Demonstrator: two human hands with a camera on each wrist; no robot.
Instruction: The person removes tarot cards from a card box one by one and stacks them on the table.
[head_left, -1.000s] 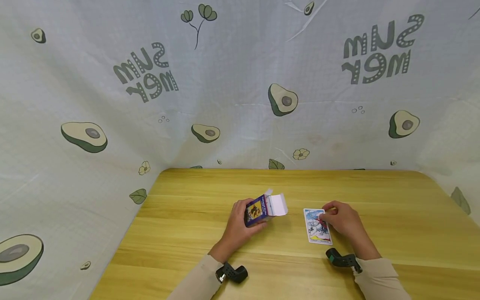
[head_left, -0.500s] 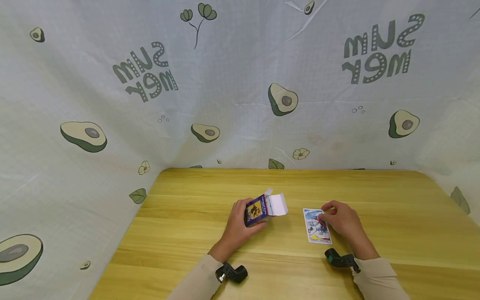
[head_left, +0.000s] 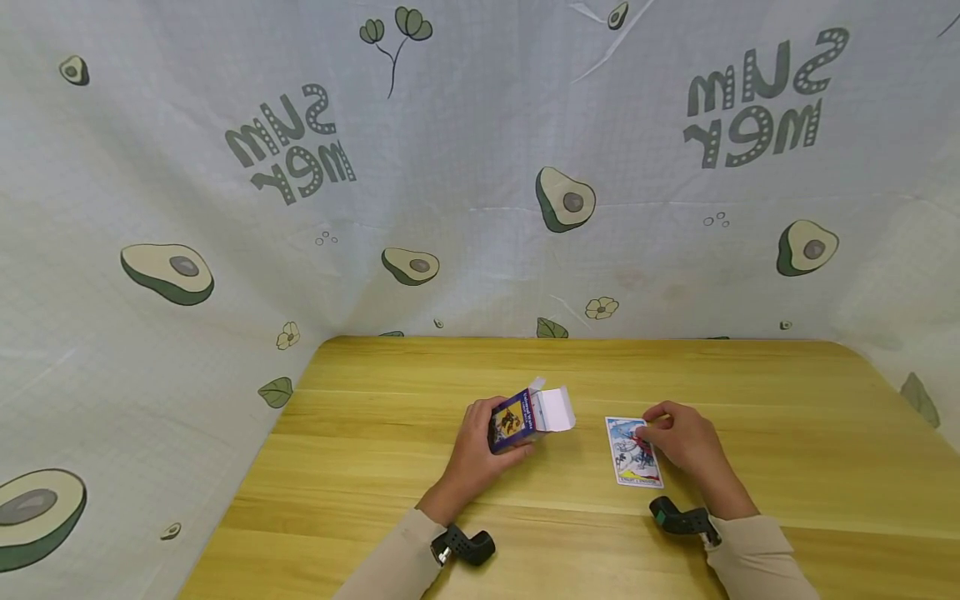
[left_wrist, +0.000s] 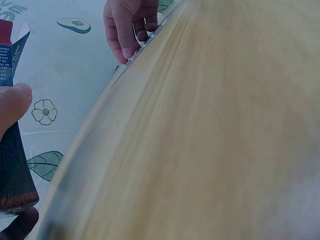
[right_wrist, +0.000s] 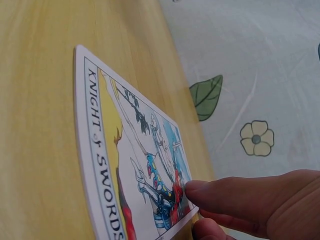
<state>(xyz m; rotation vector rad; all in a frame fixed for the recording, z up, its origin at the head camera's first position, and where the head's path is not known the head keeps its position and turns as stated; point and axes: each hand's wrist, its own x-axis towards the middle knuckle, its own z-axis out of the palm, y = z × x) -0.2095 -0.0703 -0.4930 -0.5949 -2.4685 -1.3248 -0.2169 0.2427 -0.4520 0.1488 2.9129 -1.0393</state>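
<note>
My left hand (head_left: 471, 454) grips a purple tarot card box (head_left: 513, 422), whose white top flap (head_left: 557, 409) stands open toward the right. In the left wrist view the thumb lies across the dark side of the box (left_wrist: 14, 165), with a fingertip under its bottom corner. To the right, a tarot card (head_left: 628, 457) is face up, low over the table. My right hand (head_left: 686, 437) pinches that card by its far right edge, thumb on the picture. Up close in the right wrist view, the card (right_wrist: 145, 165) reads "Knight of Swords"; its far corner is partly hidden by the thumb.
A yellow wood-grain table (head_left: 375, 467) lies under both hands. Behind it and along its sides hangs a white cloth (head_left: 465, 125) printed with avocados, leaves and flowers. A black wrist camera (head_left: 463, 546) sits on the left wrist, another black camera (head_left: 682, 517) on the right.
The card and my right hand shift very slightly left at most. Both hands keep the same holds, and the box stays where it was.
</note>
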